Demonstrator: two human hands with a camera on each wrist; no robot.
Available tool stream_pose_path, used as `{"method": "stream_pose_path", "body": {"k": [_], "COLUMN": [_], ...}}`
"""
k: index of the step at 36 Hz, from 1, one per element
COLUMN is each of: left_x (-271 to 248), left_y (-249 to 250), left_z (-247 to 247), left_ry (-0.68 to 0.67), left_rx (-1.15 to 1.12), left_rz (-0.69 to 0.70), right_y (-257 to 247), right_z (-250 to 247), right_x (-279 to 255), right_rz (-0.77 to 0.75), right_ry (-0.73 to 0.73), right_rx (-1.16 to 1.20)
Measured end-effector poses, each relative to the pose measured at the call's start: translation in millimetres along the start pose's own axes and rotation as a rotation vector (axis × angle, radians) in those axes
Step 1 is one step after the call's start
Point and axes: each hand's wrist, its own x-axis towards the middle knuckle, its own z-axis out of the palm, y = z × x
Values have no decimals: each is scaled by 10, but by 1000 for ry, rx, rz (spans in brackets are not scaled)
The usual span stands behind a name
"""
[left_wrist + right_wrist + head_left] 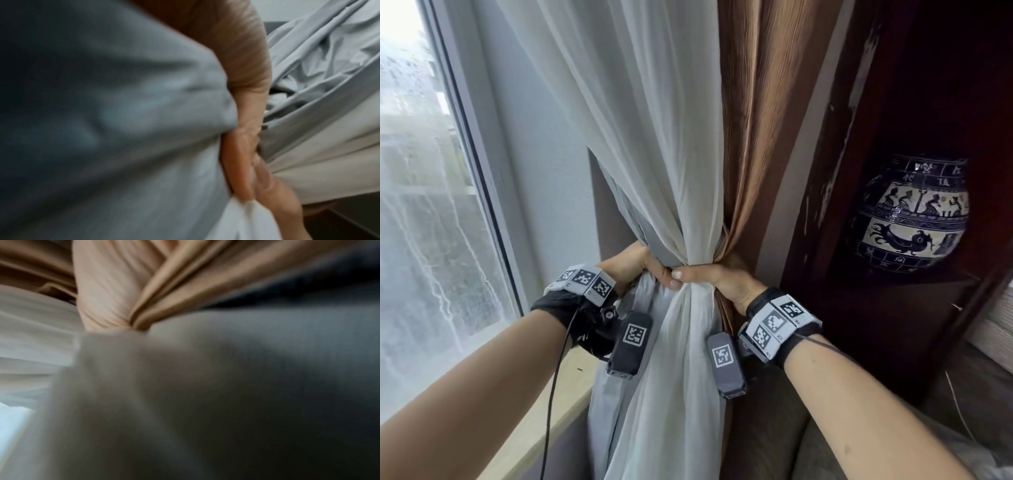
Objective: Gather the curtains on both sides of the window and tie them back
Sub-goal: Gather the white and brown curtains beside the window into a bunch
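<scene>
A white sheer curtain (654,137) and a brown curtain (760,120) hang together right of the window, bunched into a narrow waist. My left hand (635,265) grips that waist from the left, fingers curled round the cloth. My right hand (709,277) grips it from the right, thumb across the front. In the left wrist view blurred grey-white fabric (102,121) fills most of the frame beside my left hand (251,129). The right wrist view shows white cloth (185,386) and brown folds (174,288) close up. No tie-back shows.
The window (424,205) and its pale sill (571,387) lie to the left. A dark wooden cabinet (859,154) stands to the right with a blue-and-white painted vase (911,219) in its niche. A grey sofa arm (784,428) sits below.
</scene>
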Motion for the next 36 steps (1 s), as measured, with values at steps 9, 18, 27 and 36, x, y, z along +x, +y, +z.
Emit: {"method": "stream_pose_path", "body": {"k": [9, 18, 27, 36], "left_x": [69, 105, 69, 23], "left_y": [-116, -172, -173, -120], "left_z": [-62, -62, 23, 20], "left_ry": [61, 81, 137, 64], "left_rx": [-88, -56, -141, -112], "left_rz": [25, 58, -34, 20], "right_y": [-26, -7, 51, 28], "right_z": [-24, 71, -17, 2], "right_x": [-58, -66, -35, -79], "right_rz": [75, -23, 25, 131], "right_ry": [119, 270, 257, 219], "right_rx": [101, 215, 137, 144]}}
